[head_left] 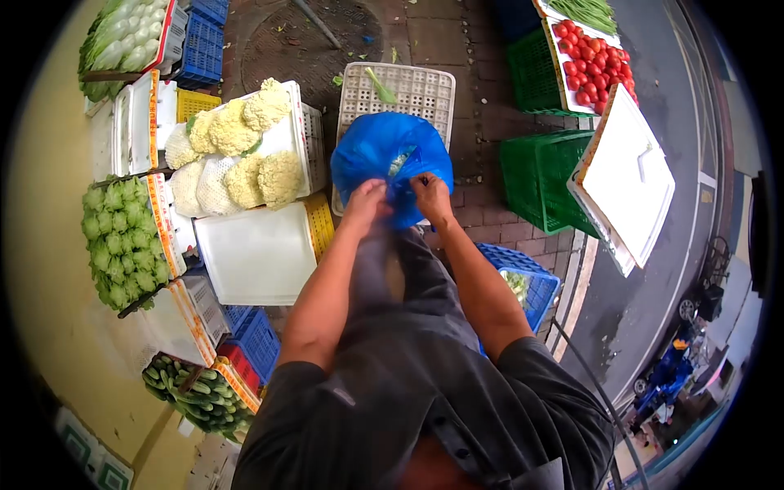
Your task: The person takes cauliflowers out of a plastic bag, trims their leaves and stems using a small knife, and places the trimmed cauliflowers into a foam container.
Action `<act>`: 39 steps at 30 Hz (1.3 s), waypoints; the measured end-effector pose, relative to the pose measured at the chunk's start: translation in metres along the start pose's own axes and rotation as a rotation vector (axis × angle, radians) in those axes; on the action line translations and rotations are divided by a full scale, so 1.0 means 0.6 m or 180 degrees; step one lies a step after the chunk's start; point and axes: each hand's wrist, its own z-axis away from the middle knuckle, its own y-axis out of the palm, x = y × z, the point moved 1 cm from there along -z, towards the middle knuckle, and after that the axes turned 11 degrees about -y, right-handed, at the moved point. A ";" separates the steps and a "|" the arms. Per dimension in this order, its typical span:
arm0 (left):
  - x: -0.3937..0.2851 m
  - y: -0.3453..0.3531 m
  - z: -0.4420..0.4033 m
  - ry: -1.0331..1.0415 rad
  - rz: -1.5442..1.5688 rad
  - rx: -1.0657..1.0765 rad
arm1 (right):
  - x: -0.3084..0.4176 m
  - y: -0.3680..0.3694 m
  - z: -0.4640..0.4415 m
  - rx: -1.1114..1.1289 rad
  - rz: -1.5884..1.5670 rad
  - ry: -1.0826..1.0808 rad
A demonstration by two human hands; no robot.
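Observation:
A full, rounded blue plastic bag point(384, 139) sits on an upturned-looking pale plastic crate point(441, 94) in front of me. Through a gap in its top, something whitish-green shows, too small to name. My left hand point(367, 202) is closed on the bag's near side, partly blurred. On the right of the gap, my right hand point(431, 196) pinches the gathered plastic with bent fingers. A green leaf point(380, 86) lies on the crate behind the bag.
Cauliflowers point(233, 126) fill a white foam tray at left, beside a bare white foam box point(255, 255). Lettuces point(122, 241) and cucumbers point(196, 396) lie farther left. At right are tomatoes point(590, 65), green crates point(539, 180), a foam lid point(629, 175) and a blue basket point(539, 286).

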 end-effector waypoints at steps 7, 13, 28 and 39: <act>-0.006 0.007 0.007 -0.0072 0.0151 -0.0017 | 0.041 0.005 0.045 0.0234 -0.0062 -0.0372; 0.007 -0.012 -0.019 0.0196 0.0126 0.0333 | 0.077 0.039 0.020 0.0137 0.0614 -0.0192; -0.007 -0.009 -0.012 -0.0203 0.0405 0.0622 | 0.128 0.035 0.002 0.0271 0.1656 -0.0056; -0.006 -0.016 -0.017 -0.0391 0.0368 0.0852 | 0.161 0.001 0.039 0.0249 -0.0319 0.1379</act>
